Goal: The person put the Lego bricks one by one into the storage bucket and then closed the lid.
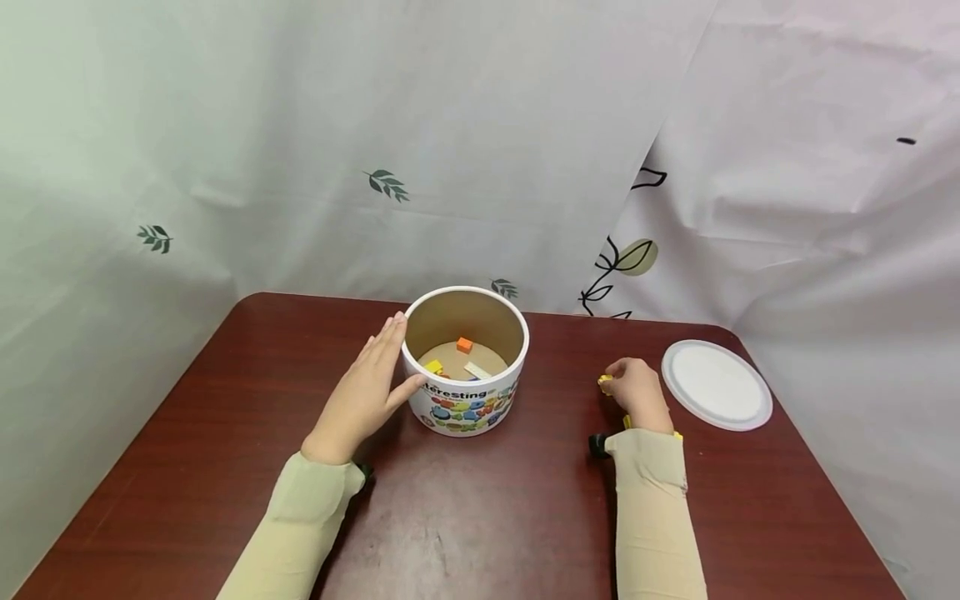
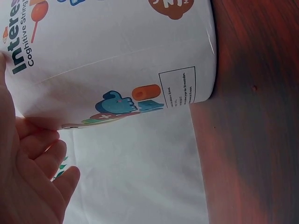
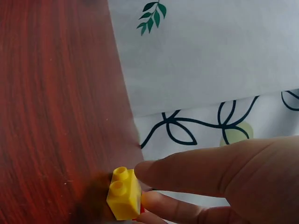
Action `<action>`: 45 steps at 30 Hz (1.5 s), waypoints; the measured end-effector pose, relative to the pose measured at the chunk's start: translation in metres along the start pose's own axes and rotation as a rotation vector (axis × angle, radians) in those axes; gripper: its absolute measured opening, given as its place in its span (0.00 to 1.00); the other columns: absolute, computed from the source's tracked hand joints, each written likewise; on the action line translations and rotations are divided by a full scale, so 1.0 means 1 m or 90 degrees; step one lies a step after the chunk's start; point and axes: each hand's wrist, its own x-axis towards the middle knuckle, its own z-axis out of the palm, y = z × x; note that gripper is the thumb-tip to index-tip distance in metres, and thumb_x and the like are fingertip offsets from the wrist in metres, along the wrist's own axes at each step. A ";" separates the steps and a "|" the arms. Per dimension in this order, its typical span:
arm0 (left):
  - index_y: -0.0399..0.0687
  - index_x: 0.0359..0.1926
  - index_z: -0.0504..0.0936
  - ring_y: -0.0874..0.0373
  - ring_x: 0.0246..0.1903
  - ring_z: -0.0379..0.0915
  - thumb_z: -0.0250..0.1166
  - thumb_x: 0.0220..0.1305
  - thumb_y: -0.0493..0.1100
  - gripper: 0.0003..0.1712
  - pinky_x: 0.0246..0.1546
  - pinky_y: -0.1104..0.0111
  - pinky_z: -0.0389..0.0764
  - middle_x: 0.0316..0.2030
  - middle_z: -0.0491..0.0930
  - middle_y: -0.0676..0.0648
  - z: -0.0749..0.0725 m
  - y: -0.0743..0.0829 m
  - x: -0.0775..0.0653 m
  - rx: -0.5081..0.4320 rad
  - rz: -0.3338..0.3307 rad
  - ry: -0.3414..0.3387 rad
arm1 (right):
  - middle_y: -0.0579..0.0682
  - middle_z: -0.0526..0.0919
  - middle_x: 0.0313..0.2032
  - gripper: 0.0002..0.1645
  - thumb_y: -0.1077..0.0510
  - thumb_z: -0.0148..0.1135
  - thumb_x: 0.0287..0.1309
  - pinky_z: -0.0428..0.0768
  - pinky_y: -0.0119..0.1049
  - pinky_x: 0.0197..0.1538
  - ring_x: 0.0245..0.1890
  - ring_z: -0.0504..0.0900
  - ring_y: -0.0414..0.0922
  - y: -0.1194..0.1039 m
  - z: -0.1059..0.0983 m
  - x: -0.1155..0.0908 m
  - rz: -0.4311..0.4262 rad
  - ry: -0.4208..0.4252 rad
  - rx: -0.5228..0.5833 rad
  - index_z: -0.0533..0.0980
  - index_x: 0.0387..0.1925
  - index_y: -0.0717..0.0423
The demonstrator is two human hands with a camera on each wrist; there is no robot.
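A white round bucket (image 1: 461, 408) with colourful printing stands on the table, its top uncovered. Inside it lie an orange block (image 1: 465, 345), a yellow block (image 1: 433, 367) and a pale block (image 1: 476, 370). My left hand (image 1: 363, 396) rests against the bucket's left side, fingers straight along the rim and thumb across the front. To the right of the bucket, my right hand (image 1: 637, 392) pinches a yellow toy brick (image 3: 124, 196) with two round studs. A bit of red shows behind this brick in the right wrist view.
The white round lid (image 1: 717, 385) lies flat to the right of my right hand. More yellow pieces (image 1: 678, 435) show partly from under my right wrist. A patterned white cloth (image 1: 480, 150) hangs behind the dark red table (image 1: 480, 508).
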 end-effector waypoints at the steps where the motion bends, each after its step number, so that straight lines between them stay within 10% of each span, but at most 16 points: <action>1: 0.38 0.80 0.48 0.46 0.78 0.44 0.64 0.71 0.59 0.52 0.76 0.47 0.52 0.79 0.50 0.39 0.000 0.000 0.000 0.001 -0.001 0.000 | 0.68 0.81 0.47 0.19 0.63 0.64 0.64 0.81 0.48 0.39 0.38 0.81 0.57 0.001 0.001 0.001 0.002 0.000 -0.001 0.78 0.52 0.72; 8: 0.37 0.80 0.49 0.45 0.78 0.45 0.64 0.70 0.58 0.52 0.75 0.46 0.53 0.79 0.50 0.39 0.003 0.002 -0.001 -0.001 0.001 0.001 | 0.69 0.79 0.52 0.21 0.63 0.64 0.64 0.71 0.71 0.54 0.44 0.79 0.60 0.008 0.001 -0.001 0.012 -0.007 -0.005 0.77 0.56 0.69; 17: 0.36 0.79 0.49 0.43 0.77 0.46 0.64 0.71 0.58 0.51 0.75 0.46 0.54 0.78 0.51 0.38 0.000 0.001 -0.001 0.011 0.006 0.012 | 0.64 0.82 0.41 0.19 0.63 0.65 0.63 0.80 0.38 0.33 0.33 0.81 0.51 -0.002 0.005 0.002 -0.012 -0.028 0.039 0.79 0.53 0.70; 45: 0.36 0.80 0.49 0.44 0.78 0.46 0.65 0.70 0.56 0.51 0.74 0.44 0.55 0.79 0.50 0.38 0.002 -0.001 -0.001 0.007 0.005 0.011 | 0.66 0.82 0.45 0.19 0.65 0.66 0.62 0.80 0.49 0.43 0.40 0.79 0.57 0.002 0.012 0.008 -0.020 0.014 0.012 0.79 0.52 0.71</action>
